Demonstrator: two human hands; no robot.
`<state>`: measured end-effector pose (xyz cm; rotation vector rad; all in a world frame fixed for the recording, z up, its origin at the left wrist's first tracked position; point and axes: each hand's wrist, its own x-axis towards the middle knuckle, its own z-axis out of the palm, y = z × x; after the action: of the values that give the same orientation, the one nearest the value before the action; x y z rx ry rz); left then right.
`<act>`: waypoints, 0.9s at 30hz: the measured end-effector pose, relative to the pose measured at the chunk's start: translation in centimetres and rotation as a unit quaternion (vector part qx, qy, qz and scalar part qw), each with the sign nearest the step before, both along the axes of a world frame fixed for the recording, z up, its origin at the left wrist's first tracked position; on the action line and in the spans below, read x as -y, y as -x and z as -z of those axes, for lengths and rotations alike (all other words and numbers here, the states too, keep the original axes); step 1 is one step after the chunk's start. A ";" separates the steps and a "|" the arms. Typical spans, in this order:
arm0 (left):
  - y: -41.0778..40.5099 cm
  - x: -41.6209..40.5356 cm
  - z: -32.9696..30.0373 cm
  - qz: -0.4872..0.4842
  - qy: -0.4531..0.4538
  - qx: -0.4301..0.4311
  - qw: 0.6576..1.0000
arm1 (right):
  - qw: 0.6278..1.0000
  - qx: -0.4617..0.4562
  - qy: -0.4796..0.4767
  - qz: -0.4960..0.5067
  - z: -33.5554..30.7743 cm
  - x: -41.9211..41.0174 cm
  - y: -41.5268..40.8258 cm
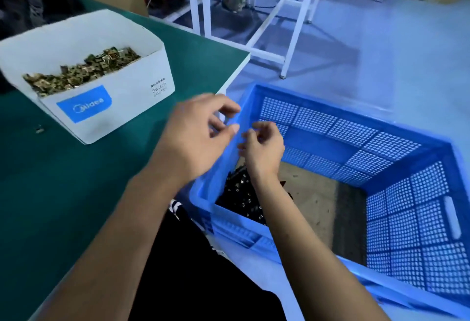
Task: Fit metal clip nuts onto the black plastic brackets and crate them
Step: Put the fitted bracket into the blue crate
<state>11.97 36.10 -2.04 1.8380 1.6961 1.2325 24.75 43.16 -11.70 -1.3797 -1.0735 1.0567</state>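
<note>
Your left hand [195, 137] and right hand [262, 146] hover mid-frame over the blue crate's [412, 224] left rim, fingers loosely curled, both empty. Black brackets [241, 196] with clips fitted lie piled in the crate's near-left corner. Clip nuts [84, 70] fill the white Midea box [109, 107] on the green table [63, 180], upper left.

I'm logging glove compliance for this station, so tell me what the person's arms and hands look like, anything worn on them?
Both forearms are bare as far as the picture shows, with no sleeves in view. The left hand and the right hand wear no gloves. No rings, watch, wristband or bracelet can be seen on either. Motion blur softens the fingertips, so fine details there cannot be told.
</note>
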 end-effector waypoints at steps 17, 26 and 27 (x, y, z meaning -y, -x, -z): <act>26.1 25.8 -1.5 -0.572 -0.129 -0.043 0.809 | 0.574 0.370 -0.420 -0.598 -11.9 21.9 28.8; 32.6 38.0 0.2 -0.783 0.068 -0.196 0.586 | 0.445 0.409 -0.516 -0.607 -9.8 27.7 36.1; 32.9 38.4 0.4 -0.790 0.120 -0.178 0.574 | 0.441 0.392 -0.520 -0.618 -9.7 27.5 36.4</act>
<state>-20.92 -2.29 -2.40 -0.1692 3.6058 0.7739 -11.62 15.65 -1.98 0.3629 -2.9505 0.1748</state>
